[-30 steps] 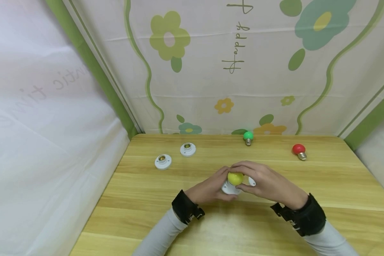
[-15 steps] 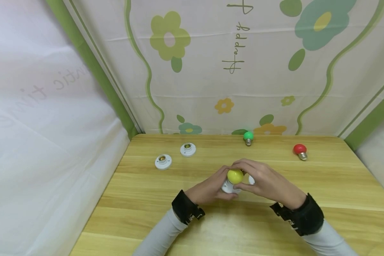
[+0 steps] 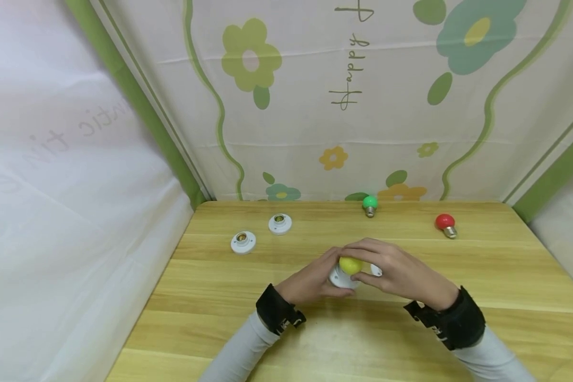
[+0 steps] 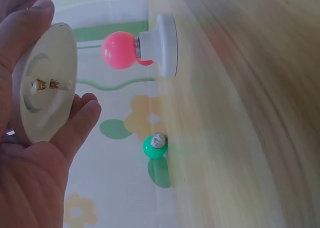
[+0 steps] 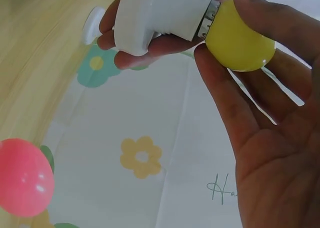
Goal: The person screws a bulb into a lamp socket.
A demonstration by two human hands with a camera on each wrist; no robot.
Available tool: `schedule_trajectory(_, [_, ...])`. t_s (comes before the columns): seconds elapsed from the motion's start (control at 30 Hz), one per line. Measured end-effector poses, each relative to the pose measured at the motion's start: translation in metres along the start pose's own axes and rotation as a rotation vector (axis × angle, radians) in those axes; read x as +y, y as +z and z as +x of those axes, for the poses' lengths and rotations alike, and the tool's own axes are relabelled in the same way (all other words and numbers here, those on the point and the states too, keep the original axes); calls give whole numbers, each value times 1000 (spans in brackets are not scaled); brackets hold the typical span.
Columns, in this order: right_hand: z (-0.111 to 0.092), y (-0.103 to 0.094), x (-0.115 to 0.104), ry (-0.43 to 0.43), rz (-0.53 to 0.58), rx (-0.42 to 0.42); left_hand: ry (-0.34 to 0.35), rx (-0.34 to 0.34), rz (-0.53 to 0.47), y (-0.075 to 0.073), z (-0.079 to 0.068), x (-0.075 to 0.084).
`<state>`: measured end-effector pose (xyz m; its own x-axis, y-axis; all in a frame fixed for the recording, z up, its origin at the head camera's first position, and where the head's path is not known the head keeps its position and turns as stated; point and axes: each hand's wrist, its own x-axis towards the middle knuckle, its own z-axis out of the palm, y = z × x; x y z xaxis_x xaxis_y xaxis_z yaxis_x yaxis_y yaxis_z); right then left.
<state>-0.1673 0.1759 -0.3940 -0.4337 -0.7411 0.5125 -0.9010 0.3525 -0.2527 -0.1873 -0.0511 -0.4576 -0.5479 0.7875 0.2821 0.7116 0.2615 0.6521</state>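
Above the table, my left hand [image 3: 312, 278] grips a white lamp socket [image 3: 342, 278] by its round base. The back of that socket base [image 4: 52, 91], with brass contacts, faces the left wrist camera. My right hand [image 3: 393, 268] pinches a yellow light bulb [image 3: 350, 265] between thumb and fingers. In the right wrist view, the yellow bulb [image 5: 240, 38] lines up with the socket's collar [image 5: 182, 11], and part of its metal screw base shows at the collar's mouth. A second white socket [image 4: 167, 46] bearing a red bulb [image 4: 119, 50] stands close by, mostly hidden behind my right hand in the head view.
Two white sockets, one nearer [image 3: 243, 242] and one farther [image 3: 280, 224], sit at the table's back left. A green bulb [image 3: 370, 203] lies near the back edge, and a loose red bulb [image 3: 445, 223] at the back right. Printed curtain [image 3: 291, 116] rises behind the wooden table [image 3: 210, 329].
My right fingers have lifted slightly and come back down on the yellow bulb. The left hand keeps its hold on the socket in nearly the same place.
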Motion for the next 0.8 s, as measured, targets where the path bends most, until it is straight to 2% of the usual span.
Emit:
schedule_trajectory(0.27, [0,2,-2,23,-66,45,0,3,-13,-1,0,5])
schedule_trajectory(0.5, [2,5,-4,41,-81,75,45,22,-14,-11,0,30])
schedule_trajectory(0.6, [2,6,-4,53,-89,80,38,31,-8,-15,0,38])
schedule_trajectory(0.8, [4,5,-4,82,-100,68,15,53,4,-15,0,39])
